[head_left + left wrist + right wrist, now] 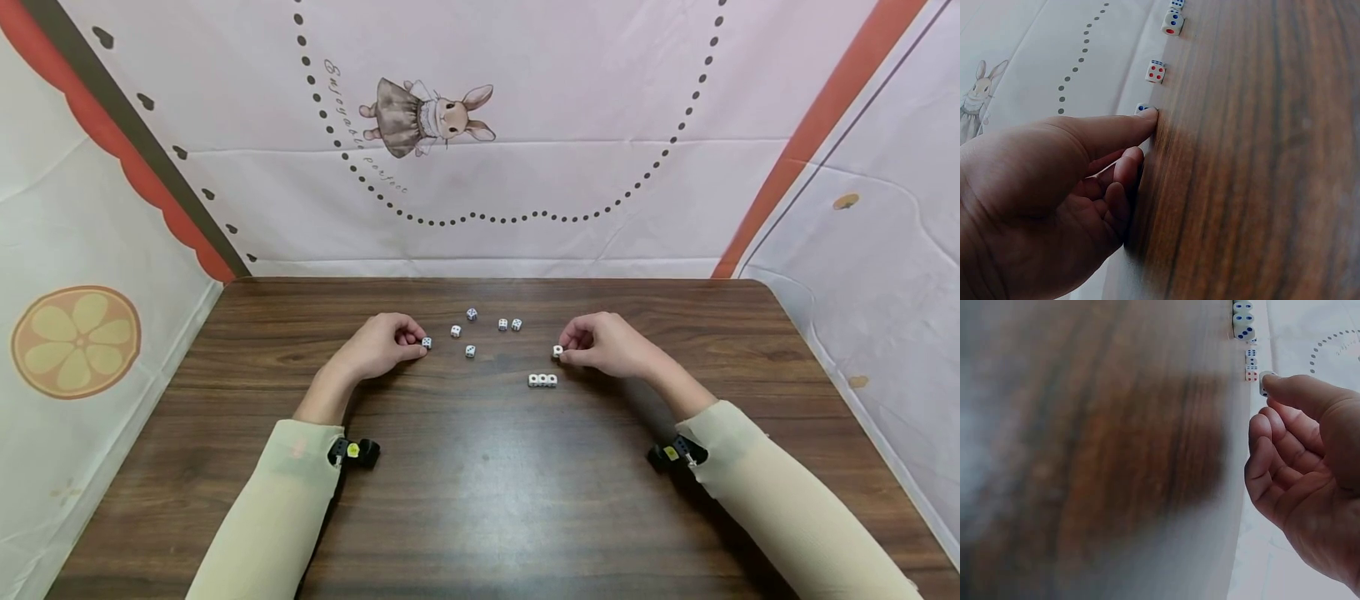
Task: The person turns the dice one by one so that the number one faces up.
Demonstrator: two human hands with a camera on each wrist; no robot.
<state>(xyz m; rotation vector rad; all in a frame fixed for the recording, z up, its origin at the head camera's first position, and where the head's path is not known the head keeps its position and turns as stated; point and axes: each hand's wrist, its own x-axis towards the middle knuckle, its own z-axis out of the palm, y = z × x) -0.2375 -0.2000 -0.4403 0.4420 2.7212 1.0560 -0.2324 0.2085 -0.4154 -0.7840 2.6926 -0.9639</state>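
Note:
On the left of the dark wooden table, my left hand (384, 344) pinches a white die (426, 342) between thumb and index finger, its other fingers curled underneath. In the left wrist view the thumb covers much of that die (1142, 109). Across from it, my right hand (606, 345) pinches another white die (557, 352) by thumb and forefinger. This second die (1264, 384) shows partly past the thumb in the right wrist view. Just in front of the right fingertips, a row of three dice (542, 381) stands side by side, each with one large dot on top.
Several loose dice lie between the hands: one die (471, 314) farthest back, one (456, 331) near the left hand, one (470, 352) closer in, and a pair (509, 324) side by side. Behind the table (480, 500) hangs a printed white cloth (585, 108).

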